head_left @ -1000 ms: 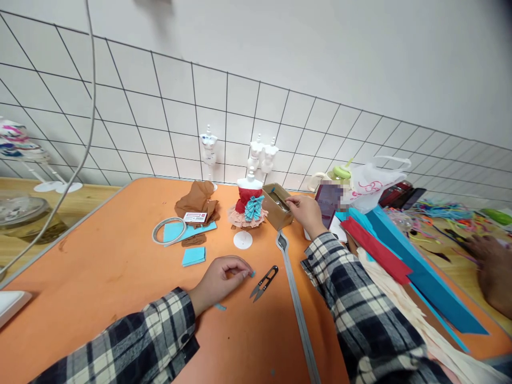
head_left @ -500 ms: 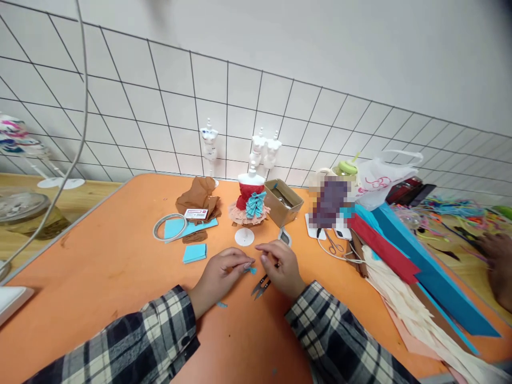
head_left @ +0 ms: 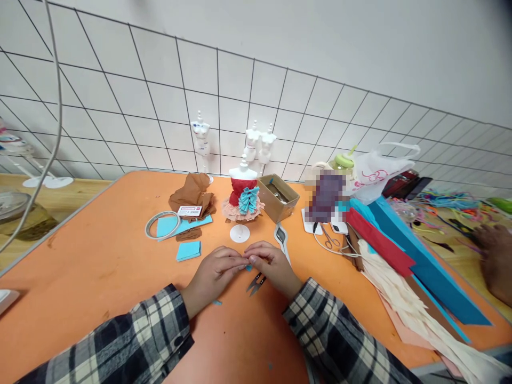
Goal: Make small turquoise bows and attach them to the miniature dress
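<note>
My left hand (head_left: pixel 212 274) and my right hand (head_left: pixel 272 264) meet over the orange table (head_left: pixel 100 266), fingertips pinched together on a tiny blue paper piece (head_left: pixel 248 267). Black thread snips (head_left: pixel 256 284) lie just below my right hand. Behind my hands stands a small white mannequin (head_left: pixel 242 205) in a red top with a blue ruffle and peach skirt. An open cardboard box (head_left: pixel 278 197) sits to its right.
Blue paper squares (head_left: pixel 189 250), a tape ring (head_left: pixel 158 225) and brown fabric (head_left: pixel 192 194) lie at the left. Red, blue and cream paper sheets (head_left: pixel 400 256), scissors (head_left: pixel 328 240) and a plastic bag (head_left: pixel 376 170) are at the right. Another person's hand (head_left: pixel 496 261) rests at the far right.
My right hand left the cardboard box and came down to meet my left hand at the blue piece. The view shifted slightly.
</note>
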A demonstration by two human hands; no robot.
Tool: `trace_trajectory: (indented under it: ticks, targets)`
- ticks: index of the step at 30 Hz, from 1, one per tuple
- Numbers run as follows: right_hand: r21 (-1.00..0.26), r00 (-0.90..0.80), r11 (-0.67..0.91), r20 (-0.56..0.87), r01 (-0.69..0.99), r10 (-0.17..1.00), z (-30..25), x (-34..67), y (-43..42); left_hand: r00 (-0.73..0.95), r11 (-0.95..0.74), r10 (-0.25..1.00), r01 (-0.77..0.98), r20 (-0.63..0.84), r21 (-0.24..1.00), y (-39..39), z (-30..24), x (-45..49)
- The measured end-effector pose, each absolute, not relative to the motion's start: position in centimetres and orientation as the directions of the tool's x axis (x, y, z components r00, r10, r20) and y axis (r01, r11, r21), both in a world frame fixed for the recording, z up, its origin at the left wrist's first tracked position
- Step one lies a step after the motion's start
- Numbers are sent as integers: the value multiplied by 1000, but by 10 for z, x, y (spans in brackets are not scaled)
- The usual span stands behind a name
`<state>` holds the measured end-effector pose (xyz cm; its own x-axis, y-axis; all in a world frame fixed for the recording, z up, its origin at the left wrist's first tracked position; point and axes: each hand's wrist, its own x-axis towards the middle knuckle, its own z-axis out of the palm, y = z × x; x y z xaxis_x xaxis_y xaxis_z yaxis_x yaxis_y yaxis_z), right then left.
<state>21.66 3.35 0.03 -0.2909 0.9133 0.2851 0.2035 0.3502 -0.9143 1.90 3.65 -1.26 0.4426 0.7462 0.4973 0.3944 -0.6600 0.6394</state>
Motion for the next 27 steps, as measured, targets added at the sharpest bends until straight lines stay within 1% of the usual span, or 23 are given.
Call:
trace_trajectory:
  ticks: [5,8,10,14,16,19,23,27]
  targets:
    - [-927,-262,325,272,185,926,-3,218,36,449,-687,721,371,528,624,35,-10,21]
    - [-926,-261,326,272,189,926,-3,219,35,456,-671,733,363,504,647,34,-6,22]
    - [-906,-240,366,315,212,918,-2,218,33,443,-633,764,369,470,681,34,-4,23]
    - [-807,-169,481,450,343,877,0,213,27,377,-536,834,376,403,756,34,-6,23]
    - [-743,-186,521,492,419,851,1,212,25,360,-504,852,373,380,779,35,-8,23]
    - [-658,-236,571,530,491,814,1,212,24,352,-475,866,357,355,804,36,-9,22]
    - [-554,-231,584,578,594,783,-1,215,24,392,-476,853,311,345,823,34,-6,24]
    - [-468,-232,587,616,660,753,0,217,23,427,-502,832,311,353,807,33,-7,26]
